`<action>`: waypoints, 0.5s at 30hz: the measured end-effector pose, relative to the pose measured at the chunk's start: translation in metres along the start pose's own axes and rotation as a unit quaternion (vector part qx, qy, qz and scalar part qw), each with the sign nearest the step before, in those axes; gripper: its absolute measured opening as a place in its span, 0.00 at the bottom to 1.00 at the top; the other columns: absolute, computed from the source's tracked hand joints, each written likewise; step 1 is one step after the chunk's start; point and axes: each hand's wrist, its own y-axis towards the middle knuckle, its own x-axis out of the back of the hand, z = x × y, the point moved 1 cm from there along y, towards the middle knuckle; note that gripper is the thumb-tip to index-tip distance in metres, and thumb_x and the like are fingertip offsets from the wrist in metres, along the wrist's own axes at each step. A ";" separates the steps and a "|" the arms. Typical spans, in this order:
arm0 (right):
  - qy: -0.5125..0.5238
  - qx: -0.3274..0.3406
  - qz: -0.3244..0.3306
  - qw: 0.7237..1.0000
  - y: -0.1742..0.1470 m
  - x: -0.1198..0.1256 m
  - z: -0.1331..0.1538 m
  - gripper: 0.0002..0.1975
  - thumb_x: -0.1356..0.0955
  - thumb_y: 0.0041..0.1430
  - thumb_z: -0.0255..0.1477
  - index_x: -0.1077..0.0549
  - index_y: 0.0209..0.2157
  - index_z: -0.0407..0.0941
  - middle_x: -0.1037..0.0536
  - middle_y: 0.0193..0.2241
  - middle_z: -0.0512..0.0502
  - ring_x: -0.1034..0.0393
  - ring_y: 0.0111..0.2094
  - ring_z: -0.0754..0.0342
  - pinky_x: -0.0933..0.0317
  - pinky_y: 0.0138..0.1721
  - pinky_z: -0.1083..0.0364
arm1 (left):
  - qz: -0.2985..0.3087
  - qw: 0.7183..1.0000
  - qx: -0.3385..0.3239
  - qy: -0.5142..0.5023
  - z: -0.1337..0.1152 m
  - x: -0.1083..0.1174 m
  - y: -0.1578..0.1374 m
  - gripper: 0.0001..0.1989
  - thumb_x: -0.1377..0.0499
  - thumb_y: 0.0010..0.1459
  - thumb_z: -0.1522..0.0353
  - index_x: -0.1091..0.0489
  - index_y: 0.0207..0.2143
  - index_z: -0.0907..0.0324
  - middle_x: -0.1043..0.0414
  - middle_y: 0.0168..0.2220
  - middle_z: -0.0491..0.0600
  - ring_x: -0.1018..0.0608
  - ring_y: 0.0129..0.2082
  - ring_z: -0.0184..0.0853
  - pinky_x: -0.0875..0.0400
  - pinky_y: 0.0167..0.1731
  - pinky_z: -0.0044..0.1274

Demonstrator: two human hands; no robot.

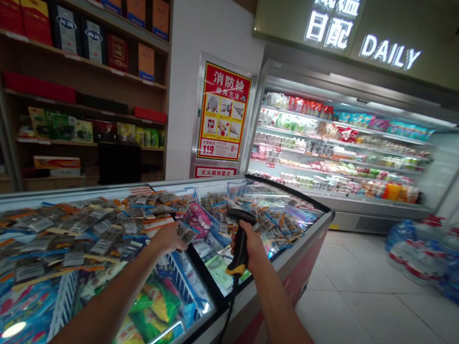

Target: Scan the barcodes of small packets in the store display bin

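My right hand (254, 246) grips a black and yellow barcode scanner (240, 247) by its handle, its head tilted over the freezer and its cable hanging down. Between the fingers of my left hand (168, 238) is a small packet (187, 234), left of the scanner. Both hands are above the glass top of a chest freezer (215, 284). Many similar flat grey packets (84, 224) with orange and blue edges lie spread over the glass on the left. Another heap of packets (284, 228) lies beyond the scanner. The print on the held packet is too small to read.
Green and yellow bags (154, 306) and blue packages (24, 311) show inside the freezer. Wooden shelves (75, 67) with boxes stand left. A lit open fridge (338, 152) is at the back, with water bottles (427, 252) on the tiled floor at right.
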 end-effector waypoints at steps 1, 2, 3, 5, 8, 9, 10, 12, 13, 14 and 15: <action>0.000 0.001 0.000 1.000 -0.001 -0.001 0.001 0.12 0.36 0.47 0.37 0.35 0.23 0.42 0.34 0.13 0.54 0.40 0.12 0.61 0.46 0.13 0.61 | -0.014 1.000 -0.003 -0.005 -0.002 -0.001 0.000 0.34 0.37 0.31 0.69 0.38 0.46 0.60 0.30 0.37 0.53 0.27 0.34 0.37 0.37 0.30 0.21; 0.000 0.002 0.001 1.000 -0.002 -0.001 0.001 0.12 0.36 0.47 0.37 0.35 0.23 0.42 0.34 0.13 0.54 0.40 0.12 0.61 0.46 0.13 0.61 | -0.034 0.999 -0.007 -0.015 -0.005 -0.002 0.000 0.35 0.38 0.32 0.68 0.40 0.48 0.60 0.31 0.40 0.53 0.27 0.35 0.36 0.37 0.31 0.21; -0.001 0.005 0.002 1.000 -0.003 -0.002 0.002 0.12 0.36 0.47 0.37 0.35 0.23 0.42 0.34 0.13 0.54 0.40 0.12 0.61 0.46 0.13 0.61 | -0.058 0.998 -0.009 -0.026 -0.007 -0.004 0.000 0.35 0.38 0.33 0.68 0.42 0.49 0.59 0.32 0.42 0.53 0.27 0.37 0.36 0.37 0.33 0.21; 0.000 0.007 0.008 1.000 -0.004 -0.003 0.003 0.12 0.36 0.47 0.37 0.35 0.23 0.42 0.34 0.13 0.53 0.40 0.12 0.61 0.45 0.13 0.61 | -0.098 0.994 -0.011 -0.048 -0.013 -0.007 0.001 0.34 0.39 0.35 0.69 0.43 0.49 0.59 0.34 0.44 0.54 0.29 0.40 0.36 0.37 0.36 0.23; 0.015 0.000 0.039 0.999 -0.005 -0.004 0.005 0.13 0.36 0.46 0.38 0.35 0.24 0.42 0.33 0.14 0.53 0.40 0.13 0.61 0.45 0.13 0.61 | -0.131 0.987 -0.019 -0.092 -0.023 -0.010 0.004 0.35 0.40 0.37 0.71 0.46 0.51 0.61 0.35 0.46 0.55 0.31 0.44 0.38 0.38 0.41 0.26; 0.022 -0.006 0.051 0.998 -0.005 -0.004 0.006 0.13 0.36 0.46 0.38 0.35 0.24 0.42 0.33 0.15 0.53 0.40 0.13 0.61 0.45 0.14 0.61 | -0.136 0.984 -0.026 -0.111 -0.027 -0.010 0.006 0.35 0.40 0.38 0.72 0.47 0.51 0.61 0.35 0.46 0.55 0.32 0.45 0.38 0.38 0.42 0.26; 0.028 -0.013 0.063 0.998 -0.005 -0.005 0.006 0.13 0.36 0.46 0.39 0.35 0.24 0.42 0.33 0.15 0.53 0.40 0.13 0.61 0.45 0.14 0.61 | -0.139 0.981 -0.037 -0.130 -0.031 -0.011 0.007 0.35 0.40 0.38 0.72 0.47 0.51 0.61 0.35 0.46 0.55 0.32 0.45 0.38 0.38 0.42 0.27; 0.035 -0.020 0.079 0.996 -0.006 -0.005 0.007 0.13 0.36 0.47 0.39 0.35 0.24 0.41 0.33 0.15 0.53 0.40 0.13 0.61 0.45 0.14 0.61 | -0.146 0.975 -0.053 -0.156 -0.040 -0.012 0.011 0.35 0.40 0.38 0.73 0.47 0.51 0.59 0.34 0.46 0.53 0.32 0.45 0.38 0.39 0.43 0.27; 0.035 -0.021 0.084 0.996 -0.006 -0.005 0.008 0.13 0.36 0.47 0.39 0.35 0.24 0.41 0.33 0.14 0.53 0.40 0.13 0.62 0.45 0.14 0.61 | -0.147 0.974 -0.057 -0.163 -0.044 -0.012 0.013 0.36 0.40 0.38 0.74 0.47 0.52 0.59 0.34 0.46 0.53 0.32 0.46 0.38 0.39 0.43 0.28; 0.036 -0.021 0.086 0.995 -0.007 -0.005 0.008 0.13 0.36 0.47 0.38 0.35 0.24 0.41 0.33 0.14 0.53 0.40 0.13 0.62 0.45 0.14 0.61 | -0.148 0.973 -0.058 -0.169 -0.048 -0.012 0.015 0.36 0.40 0.37 0.74 0.47 0.52 0.58 0.35 0.46 0.53 0.32 0.46 0.39 0.39 0.44 0.29; 0.035 -0.021 0.088 0.995 -0.007 -0.004 0.008 0.13 0.36 0.47 0.38 0.35 0.24 0.41 0.33 0.14 0.53 0.40 0.13 0.62 0.45 0.14 0.61 | -0.149 0.971 -0.049 -0.180 -0.052 -0.012 0.016 0.36 0.39 0.37 0.74 0.46 0.51 0.57 0.35 0.47 0.52 0.32 0.46 0.39 0.40 0.44 0.29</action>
